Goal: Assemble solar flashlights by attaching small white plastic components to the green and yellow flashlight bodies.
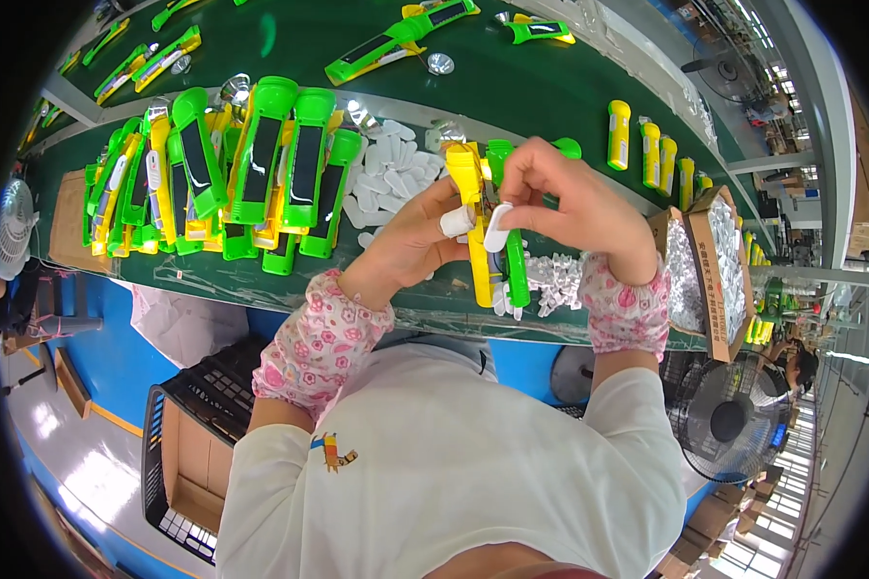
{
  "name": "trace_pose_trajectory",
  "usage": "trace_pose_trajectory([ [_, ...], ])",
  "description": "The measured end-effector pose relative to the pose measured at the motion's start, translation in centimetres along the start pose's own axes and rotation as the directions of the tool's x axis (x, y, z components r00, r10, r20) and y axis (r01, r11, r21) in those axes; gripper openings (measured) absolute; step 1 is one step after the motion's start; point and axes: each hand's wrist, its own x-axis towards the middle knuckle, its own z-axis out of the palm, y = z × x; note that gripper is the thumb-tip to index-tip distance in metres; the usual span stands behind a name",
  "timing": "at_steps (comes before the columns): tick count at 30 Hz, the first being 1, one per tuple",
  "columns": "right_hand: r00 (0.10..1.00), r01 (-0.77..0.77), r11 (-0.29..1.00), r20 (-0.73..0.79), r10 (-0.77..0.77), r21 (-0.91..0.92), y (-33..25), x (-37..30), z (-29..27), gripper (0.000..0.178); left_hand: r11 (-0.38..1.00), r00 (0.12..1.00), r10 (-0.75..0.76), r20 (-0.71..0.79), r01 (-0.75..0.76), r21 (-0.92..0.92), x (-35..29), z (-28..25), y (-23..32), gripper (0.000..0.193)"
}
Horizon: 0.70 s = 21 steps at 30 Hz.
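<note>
My left hand [410,236], one finger wrapped in white, is closed around the yellow shell of an opened flashlight [480,270] above the near edge of the bench. Its green half [518,275] stands beside the yellow one. A small white oval plastic piece [497,228] is pinched between my right hand's [570,198] thumb and fingers, right over the flashlight. Many similar loose white pieces [386,174] lie just beyond my left hand. Close to my right wrist is a heap of small whitish parts [555,282], too small to make out.
Green-and-yellow flashlights [261,154] are piled on the left of the bench. More lie on the green belt [290,48] beyond, with yellow ones [618,135] at right. A cardboard box [719,275] of shiny silver parts stands right. Below are a black crate [179,463] and a fan [729,420].
</note>
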Motion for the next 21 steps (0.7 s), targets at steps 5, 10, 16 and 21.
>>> trace_pose_trajectory([
  [5,0.999,0.006,0.999,0.05,-0.004,-0.047,-0.4,1.6,-0.1,0.037,0.993,0.996,-0.084,-0.008,0.085,0.076,0.0,-0.1,0.1,0.057],
  [10,0.94,-0.07,0.996,-0.338,0.046,-0.059,-0.2,0.7,3.1,0.041,0.999,0.996,-0.031,-0.089,0.033,0.023,-0.1,-1.0,-0.4,0.051],
  [16,0.887,-0.239,0.969,-0.42,0.192,-0.06,0.9,-2.7,7.5,0.069,0.956,0.946,0.24,-0.218,-0.269,-0.119,0.4,1.6,-0.2,0.043],
  [21,0.833,-0.133,0.976,-0.552,0.018,-0.17,2.3,-2.0,8.4,0.049,0.942,0.838,0.319,-0.443,-0.333,0.048,1.5,3.0,-0.9,0.029],
])
